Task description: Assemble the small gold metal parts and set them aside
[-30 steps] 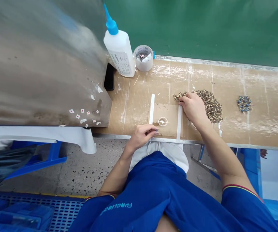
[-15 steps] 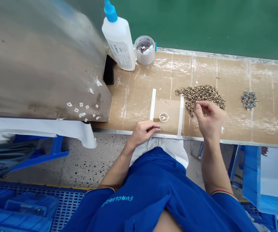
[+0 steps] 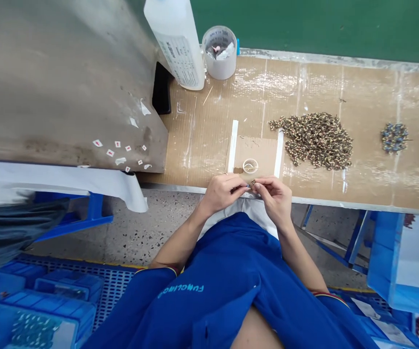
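Note:
My left hand point(image 3: 224, 193) pinches a tiny blue piece point(image 3: 248, 185) at the front edge of the bench. Facing it, my right hand point(image 3: 275, 195) pinches a small brass-coloured metal part point(image 3: 253, 182), and the fingertips of both hands nearly meet. Just beyond them a small round clear dish point(image 3: 250, 166) with a thin stick in it sits on a cardboard pad point(image 3: 258, 145) between two white tape strips. To the right lies a large pile of small brass-coloured parts point(image 3: 318, 140). Farther right is a small cluster of brass parts with blue pieces point(image 3: 394, 137).
A white bottle point(image 3: 180, 46) and a tape roll holding scraps point(image 3: 221, 60) stand at the back. A black phone point(image 3: 162, 88) lies against the metal panel point(image 3: 67, 87) on the left. Blue crates point(image 3: 384, 261) are at the lower right.
My right hand has moved left from the brass pile to my left hand, bringing a small brass part. My left hand still pinches the blue piece. The camera view has shifted.

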Demonstrator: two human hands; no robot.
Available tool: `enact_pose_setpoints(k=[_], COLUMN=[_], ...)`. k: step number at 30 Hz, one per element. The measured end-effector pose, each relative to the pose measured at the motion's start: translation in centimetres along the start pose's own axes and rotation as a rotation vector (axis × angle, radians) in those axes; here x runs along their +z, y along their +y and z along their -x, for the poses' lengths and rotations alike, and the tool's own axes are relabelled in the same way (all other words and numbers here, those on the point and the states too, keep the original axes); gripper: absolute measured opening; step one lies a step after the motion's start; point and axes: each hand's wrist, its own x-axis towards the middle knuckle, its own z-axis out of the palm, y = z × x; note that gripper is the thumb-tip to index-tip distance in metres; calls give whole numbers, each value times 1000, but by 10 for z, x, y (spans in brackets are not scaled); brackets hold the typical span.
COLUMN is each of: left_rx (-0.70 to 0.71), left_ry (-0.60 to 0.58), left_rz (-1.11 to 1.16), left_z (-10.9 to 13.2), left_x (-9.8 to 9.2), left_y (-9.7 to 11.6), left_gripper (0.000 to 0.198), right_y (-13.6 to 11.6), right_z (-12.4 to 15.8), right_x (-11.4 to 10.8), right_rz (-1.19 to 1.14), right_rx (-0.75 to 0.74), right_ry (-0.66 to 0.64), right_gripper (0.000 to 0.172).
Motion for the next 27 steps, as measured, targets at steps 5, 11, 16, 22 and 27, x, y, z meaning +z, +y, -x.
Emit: enact_pose_setpoints(k=[5, 11, 16, 22, 27], left_rx=[-28, -24, -21, 12, 10], left_ry=[-38, -45, -34, -7, -101], left_rz=[-4, 32, 54, 92, 92], left_z=[0, 1, 0, 3, 4], left_x=[0, -1, -1, 0, -2], left_y=[1, -3, -4, -7, -10], left_gripper=[26, 31, 35, 31, 27], right_y=[3, 3, -2, -4, -8], right_z=[0, 0, -1, -3, -7], right_x=[-1, -3, -6, -6, -8], right_rz=[33, 41, 43, 23, 86], right_rx=[38, 80, 90, 94, 46], right_ry=[-67, -102, -154, -259, -362], right_gripper=[28, 33, 35, 35, 36])
